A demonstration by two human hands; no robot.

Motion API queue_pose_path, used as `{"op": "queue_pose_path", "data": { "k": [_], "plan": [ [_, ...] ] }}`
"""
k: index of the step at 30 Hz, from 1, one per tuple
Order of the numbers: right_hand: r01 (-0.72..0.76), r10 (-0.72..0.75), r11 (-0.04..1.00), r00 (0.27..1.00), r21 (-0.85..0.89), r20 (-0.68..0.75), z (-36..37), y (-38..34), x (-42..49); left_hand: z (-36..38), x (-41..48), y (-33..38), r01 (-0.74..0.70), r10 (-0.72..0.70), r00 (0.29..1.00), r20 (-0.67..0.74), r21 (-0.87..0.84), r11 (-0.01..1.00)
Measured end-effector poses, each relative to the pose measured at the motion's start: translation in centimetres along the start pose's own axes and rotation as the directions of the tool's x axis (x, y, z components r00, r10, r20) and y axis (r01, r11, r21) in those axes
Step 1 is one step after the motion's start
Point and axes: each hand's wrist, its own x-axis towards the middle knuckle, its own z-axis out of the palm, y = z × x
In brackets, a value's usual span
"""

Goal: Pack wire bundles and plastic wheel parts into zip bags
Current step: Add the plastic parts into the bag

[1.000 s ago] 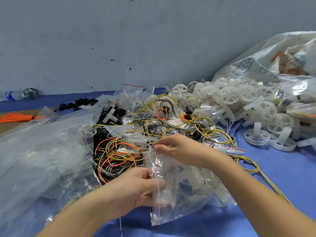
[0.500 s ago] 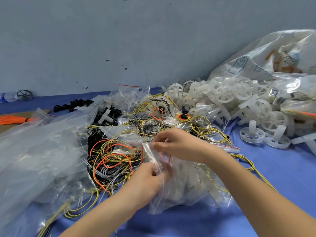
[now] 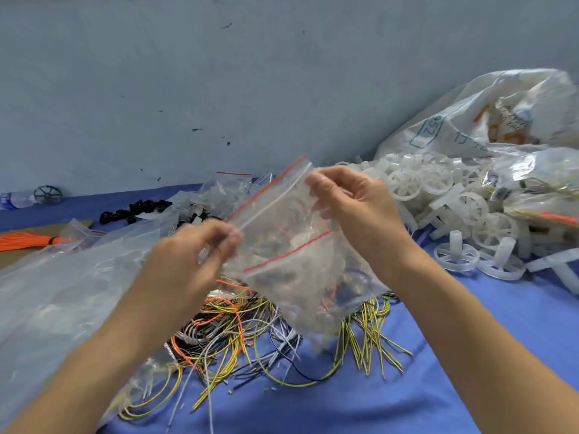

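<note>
A clear zip bag [image 3: 291, 245] with a red line along its top hangs tilted in the air above the wires. My left hand [image 3: 191, 255] pinches its lower left top corner. My right hand [image 3: 354, 208] pinches the upper right top corner. The bag looks blurred and its contents cannot be made out. Below it lies a tangle of yellow, orange and grey wire bundles [image 3: 250, 327] on the blue cloth. A heap of translucent white plastic wheel parts [image 3: 445, 202] sits to the right.
Large clear plastic bags [image 3: 62, 277] cover the left side. A big printed sack [image 3: 488, 120] leans at the back right. Small black parts [image 3: 134, 209], an orange wire bunch [image 3: 22, 241] and a water bottle [image 3: 15, 198] lie along the wall at left. Bare blue cloth [image 3: 391, 396] shows in front.
Both hands have lifted the zip bag off the pile and up into the air, and moved apart along its top edge. The view has tilted down, showing more wires in front.
</note>
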Motion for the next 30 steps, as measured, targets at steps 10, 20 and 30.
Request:
{"op": "queue_pose_path", "data": {
  "k": [10,20,30],
  "plan": [
    [0.051,-0.043,0.996,0.991,0.066,-0.126,0.5,-1.4,-1.4,-3.9,1.1,2.1,-0.131,0.214,0.950,-0.229,0.328,0.936],
    [-0.108,0.112,0.976,0.994,0.187,-0.012,0.2,-0.9,-2.0,-4.7,1.4,2.2,-0.229,0.242,0.963,-0.123,0.107,0.967],
    [-0.101,0.092,0.978,0.994,0.184,0.057,-1.3,-0.3,-4.2,-5.5,1.2,1.2,-0.119,0.119,0.993,-0.002,-0.109,0.987]
  ]
}}
